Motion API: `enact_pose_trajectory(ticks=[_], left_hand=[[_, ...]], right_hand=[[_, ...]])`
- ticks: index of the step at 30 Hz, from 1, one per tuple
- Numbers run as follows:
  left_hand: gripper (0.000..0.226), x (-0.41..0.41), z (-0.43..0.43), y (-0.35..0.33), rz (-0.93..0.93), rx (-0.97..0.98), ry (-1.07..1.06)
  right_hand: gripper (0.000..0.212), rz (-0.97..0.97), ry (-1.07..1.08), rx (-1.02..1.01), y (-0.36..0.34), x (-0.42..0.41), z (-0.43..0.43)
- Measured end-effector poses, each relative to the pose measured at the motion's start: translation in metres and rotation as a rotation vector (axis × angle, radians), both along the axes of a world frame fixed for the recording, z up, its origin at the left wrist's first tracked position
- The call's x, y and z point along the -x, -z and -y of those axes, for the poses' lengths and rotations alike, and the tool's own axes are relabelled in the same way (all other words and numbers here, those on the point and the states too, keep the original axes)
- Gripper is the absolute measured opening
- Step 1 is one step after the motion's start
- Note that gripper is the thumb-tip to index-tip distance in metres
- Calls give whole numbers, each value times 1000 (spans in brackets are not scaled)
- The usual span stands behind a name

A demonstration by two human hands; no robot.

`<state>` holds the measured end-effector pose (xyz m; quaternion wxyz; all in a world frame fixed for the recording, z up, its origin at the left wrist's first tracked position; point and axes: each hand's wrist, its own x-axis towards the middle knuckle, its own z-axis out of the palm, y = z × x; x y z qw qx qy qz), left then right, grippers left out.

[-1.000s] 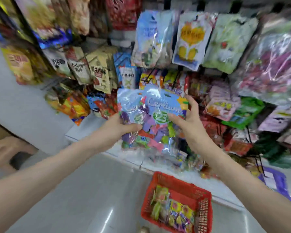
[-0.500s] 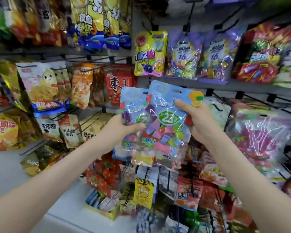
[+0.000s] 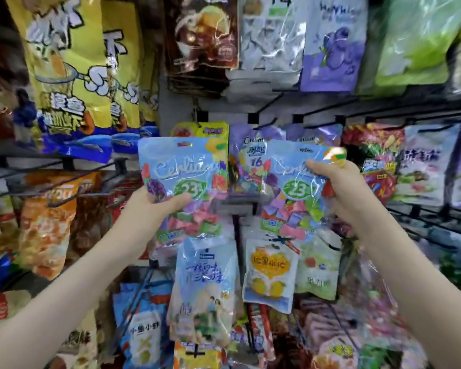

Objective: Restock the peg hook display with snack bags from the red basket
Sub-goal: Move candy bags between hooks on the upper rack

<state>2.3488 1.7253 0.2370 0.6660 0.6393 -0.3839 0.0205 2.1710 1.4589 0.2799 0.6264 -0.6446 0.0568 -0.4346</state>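
Parted now, left hand [image 3: 155, 206] grips left bag [image 3: 181, 161], right hand [image 3: 338, 187] right bag [image 3: 290, 166], both upright, flanking the purple bag [image 3: 250, 153].

**What already hangs in front of me**

Up on my left hang tall yellow bags [image 3: 72, 62] with blue bottoms. Along the top beside them run a brown bag [image 3: 205, 33], a clear bag [image 3: 272, 35] of pale pieces, a purple bag [image 3: 333, 49] with a blueberry picture and a green bag [image 3: 421, 41]. At eye level I see a yellow-green bag [image 3: 208, 130], purple bags marked 16 [image 3: 250, 147] and a red bag [image 3: 373, 155] on my right. An orange bag [image 3: 48, 227] hangs lower left. Below are a pale blue bag [image 3: 205, 283], a small white bag [image 3: 270, 272] with a yellow heart, and a light green bag [image 3: 318, 272] just beside it.
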Motion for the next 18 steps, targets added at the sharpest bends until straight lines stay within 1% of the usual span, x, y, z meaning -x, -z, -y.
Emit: enact_pose_trajectory(ticks=[2, 4, 5, 6, 8, 9, 10, 12, 14, 16, 18], left_hand=[[28, -1, 8, -3, 23, -1, -7], [46, 3, 19, -5, 26, 6, -29], [45, 3, 22, -7, 13, 1, -32], [43, 2, 26, -9, 4, -1, -33], [34, -4, 32, -13, -24, 1, -27], [34, -5, 35, -14, -40, 0, -13], [40, -4, 37, -16, -59, 5, 6], [45, -1, 42, -18, -81, 44, 47], [35, 2, 48, -19, -117, 82, 84], [33, 3, 51, -20, -157, 115, 107], [38, 4, 50, -21, -202, 163, 122]], right_hand=[[9, -15, 51, 62, -2, 2, 9], [7, -32, 104, 131, -4, 4, 19], [8, -40, 135, 160, -5, 6, 21], [15, -40, 171, 184, -7, 8, 23], [43, -37, 236, 232, -11, 13, 27], [51, -53, 262, 248, -13, 15, 29], [54, -58, 276, 257, -14, 18, 32], [52, -59, 284, 296, -17, 22, 39], [45, -38, 292, 315, -20, 26, 43], [48, 0, 274, 292, -23, 29, 46], [55, -3, 261, 287, -24, 32, 47]])
